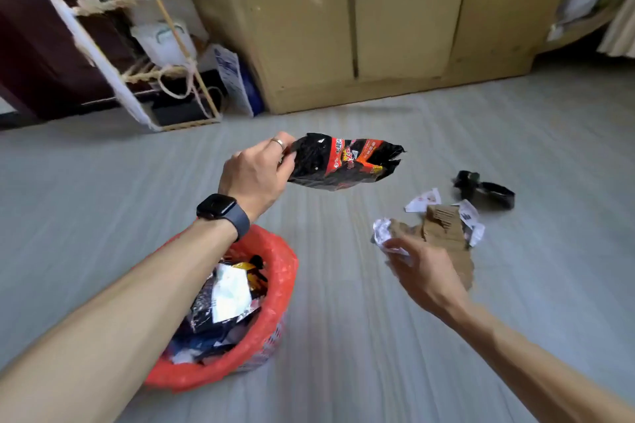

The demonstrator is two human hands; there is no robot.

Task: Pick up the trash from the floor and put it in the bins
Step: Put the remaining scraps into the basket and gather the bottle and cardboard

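While the left hand [256, 178] is pinching a black snack wrapper [343, 161] in the air, just beyond the red bin [275, 285] below its wrist, the right hand [424, 271] is closing loosely on crumpled paper [383, 232] beside torn cardboard [443, 233] on the floor [343, 336].

Both forearms are showing bare from the bottom corners of the view, with no sleeves reaching into sight. The person is wearing a smartwatch [217, 205] on the left wrist: a dark, rounded-square case with a blank black face, sitting on a smooth dark grey band [241, 224] that is wrapping round the wrist. The left hand [256, 175] is wearing a thin, pale metal ring [277, 141] on one finger. The right hand [424, 271] is wearing nothing, and its wrist is carrying no band.
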